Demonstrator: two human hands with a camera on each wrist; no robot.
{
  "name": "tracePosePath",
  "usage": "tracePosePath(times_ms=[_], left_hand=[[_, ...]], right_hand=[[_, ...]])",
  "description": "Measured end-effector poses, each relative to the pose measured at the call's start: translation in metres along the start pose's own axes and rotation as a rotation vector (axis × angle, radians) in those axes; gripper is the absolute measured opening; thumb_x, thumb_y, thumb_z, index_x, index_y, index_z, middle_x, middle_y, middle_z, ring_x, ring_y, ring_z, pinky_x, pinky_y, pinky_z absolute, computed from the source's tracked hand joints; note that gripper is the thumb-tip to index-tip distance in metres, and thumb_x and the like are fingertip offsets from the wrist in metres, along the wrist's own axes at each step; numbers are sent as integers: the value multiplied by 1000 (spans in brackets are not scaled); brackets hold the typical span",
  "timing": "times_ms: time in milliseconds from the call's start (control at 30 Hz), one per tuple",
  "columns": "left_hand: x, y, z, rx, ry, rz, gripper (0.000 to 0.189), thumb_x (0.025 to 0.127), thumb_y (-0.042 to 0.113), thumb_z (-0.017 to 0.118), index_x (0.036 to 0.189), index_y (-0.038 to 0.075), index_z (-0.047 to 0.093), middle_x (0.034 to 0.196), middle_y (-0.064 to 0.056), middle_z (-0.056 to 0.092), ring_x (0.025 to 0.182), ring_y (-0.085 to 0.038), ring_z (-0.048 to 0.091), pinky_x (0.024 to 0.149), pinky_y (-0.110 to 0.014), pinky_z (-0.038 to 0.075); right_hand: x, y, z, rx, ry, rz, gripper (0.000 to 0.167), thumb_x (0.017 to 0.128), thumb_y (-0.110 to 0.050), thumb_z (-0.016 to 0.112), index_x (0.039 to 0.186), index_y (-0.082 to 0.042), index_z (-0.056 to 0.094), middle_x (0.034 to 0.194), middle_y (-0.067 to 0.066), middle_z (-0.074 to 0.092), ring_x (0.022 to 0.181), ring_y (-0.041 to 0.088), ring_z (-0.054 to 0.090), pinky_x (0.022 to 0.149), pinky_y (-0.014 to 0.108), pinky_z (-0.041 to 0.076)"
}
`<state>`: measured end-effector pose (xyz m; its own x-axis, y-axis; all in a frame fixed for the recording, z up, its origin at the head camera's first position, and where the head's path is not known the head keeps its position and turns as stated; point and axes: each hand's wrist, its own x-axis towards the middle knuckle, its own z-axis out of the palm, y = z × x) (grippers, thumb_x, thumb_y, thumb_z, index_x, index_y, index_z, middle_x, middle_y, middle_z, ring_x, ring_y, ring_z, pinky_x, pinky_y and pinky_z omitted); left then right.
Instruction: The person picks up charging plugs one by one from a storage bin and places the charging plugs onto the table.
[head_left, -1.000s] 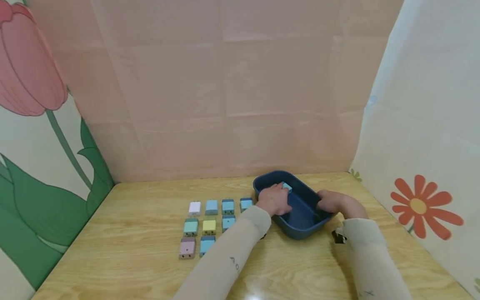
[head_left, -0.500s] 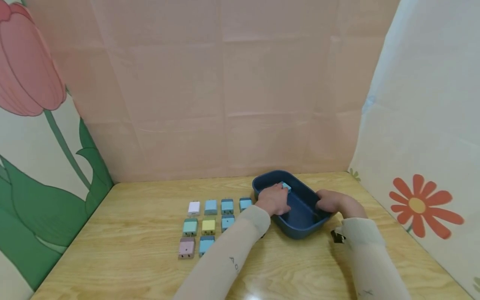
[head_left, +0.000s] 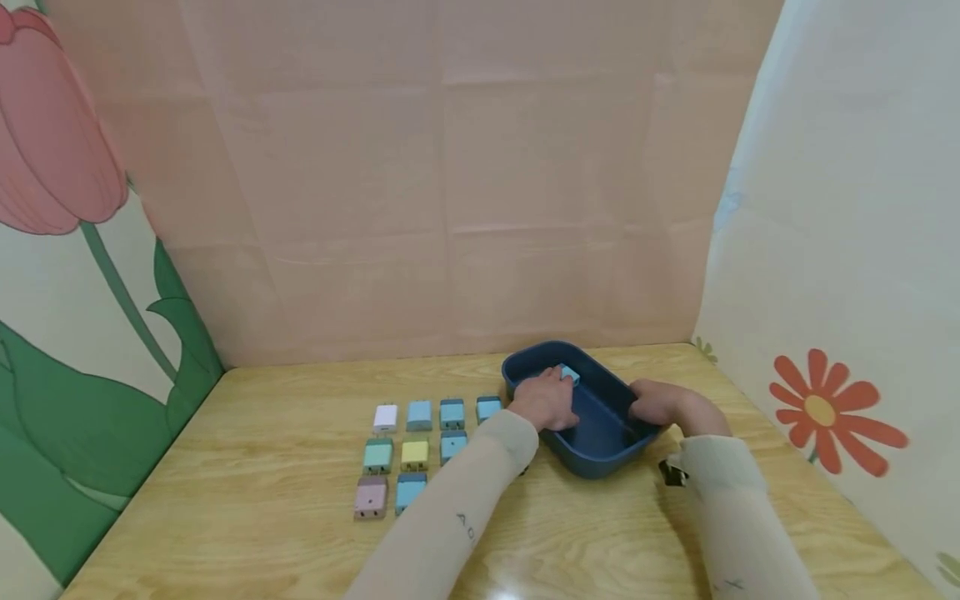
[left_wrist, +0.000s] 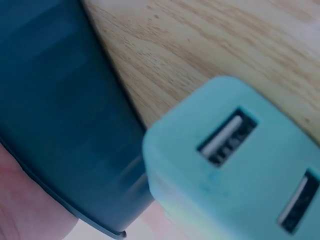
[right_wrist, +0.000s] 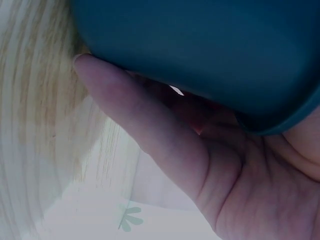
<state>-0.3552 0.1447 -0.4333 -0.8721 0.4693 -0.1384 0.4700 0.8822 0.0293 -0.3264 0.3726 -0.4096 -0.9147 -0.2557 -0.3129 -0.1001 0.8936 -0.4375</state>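
A dark blue plastic tub (head_left: 592, 468) stands on the table. My left hand (head_left: 546, 402) reaches over its left rim, fingers against a light blue charger plug (head_left: 571, 375) inside, thumb apart from it; whether they pinch it is hidden. My right hand (head_left: 654, 403) grips the tub's right wall; in the right wrist view one finger (right_wrist: 140, 117) lies along the outer wall. A teal charger plug (left_wrist: 200, 170) with two USB ports sits close beneath the left wrist, beside the tub.
Left of the tub, several plugs stand in rows: white (head_left: 386, 417), blue (head_left: 419, 415), teal (head_left: 378, 456), yellow (head_left: 415, 454) and mauve (head_left: 371, 497). My left sleeve (head_left: 442, 508) covers part of the rows. A pink sheet (head_left: 450, 208) hangs along the table's back edge.
The head view has turned slightly right, so everything sits a little further left. Both hands, the tub and the plugs keep their places relative to each other.
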Motion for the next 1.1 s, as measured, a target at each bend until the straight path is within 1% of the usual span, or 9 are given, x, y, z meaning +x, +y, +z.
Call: tracePosePath(times_ms=[133, 167, 300, 467, 567, 700, 767, 933, 1100], left_hand=[[-2, -1, 1, 12, 21, 16, 73, 103, 56, 67, 167, 30, 44, 181, 6, 32, 167, -11, 32, 132, -29, 37], [-5, -1, -1, 14, 28, 24, 73, 103, 55, 67, 167, 28, 44, 180, 5, 32, 167, -12, 32, 132, -29, 37], [-8, -1, -2, 27, 35, 37, 72, 104, 54, 67, 167, 28, 44, 179, 5, 35, 167, -11, 33, 132, -28, 37], [-14, 0, -7, 12, 24, 37, 71, 105, 55, 66, 167, 26, 43, 180, 5, 33, 167, -11, 32, 131, -29, 38], [-15, 1, -8, -13, 5, 3, 73, 104, 56, 66, 167, 27, 42, 182, 2, 27, 167, -13, 32, 127, -31, 44], [-11, 2, -6, -30, -21, -51, 77, 103, 59, 66, 169, 31, 37, 183, -6, 23, 167, -18, 32, 123, -35, 49], [-10, 1, -5, -34, -14, -57, 77, 103, 59, 66, 168, 32, 38, 182, -8, 28, 166, -20, 36, 122, -36, 50], [-8, -3, -1, -37, 37, -4, 70, 101, 56, 71, 162, 33, 46, 172, -2, 45, 157, -17, 48, 118, -36, 53], [-6, -3, -1, -36, 40, 76, 65, 103, 50, 72, 160, 35, 46, 172, 3, 46, 156, -14, 50, 120, -36, 52]], right_hand=[[2, 1, 2, 6, -5, -8, 36, 90, -8, 61, 121, 11, 62, 110, 18, 66, 97, 28, 62, 79, 35, 52], [3, 1, 2, 18, -6, 2, 36, 90, -8, 61, 121, 10, 62, 110, 17, 65, 96, 28, 62, 77, 34, 53], [3, 1, 3, 46, -12, 17, 37, 91, -8, 60, 123, 11, 60, 112, 19, 64, 95, 27, 63, 70, 34, 55], [0, 1, 2, 30, -6, 10, 34, 90, -7, 60, 120, 9, 63, 108, 16, 66, 95, 27, 63, 78, 36, 53], [-1, -1, 1, 27, -3, 14, 32, 90, -8, 60, 119, 7, 65, 106, 12, 67, 95, 26, 62, 82, 36, 52], [1, 1, 0, 34, -4, 12, 33, 92, -8, 59, 121, 9, 61, 109, 16, 64, 96, 27, 62, 76, 35, 53], [3, 2, 0, 43, -5, 13, 33, 92, -7, 59, 120, 10, 60, 109, 18, 63, 95, 28, 61, 71, 35, 54], [5, 3, 2, 56, -6, 14, 29, 91, -7, 59, 116, 8, 60, 106, 16, 62, 92, 27, 61, 68, 35, 55], [6, 5, 3, 67, -5, 26, 27, 91, -6, 59, 115, 7, 61, 103, 14, 62, 91, 26, 62, 67, 35, 56]])
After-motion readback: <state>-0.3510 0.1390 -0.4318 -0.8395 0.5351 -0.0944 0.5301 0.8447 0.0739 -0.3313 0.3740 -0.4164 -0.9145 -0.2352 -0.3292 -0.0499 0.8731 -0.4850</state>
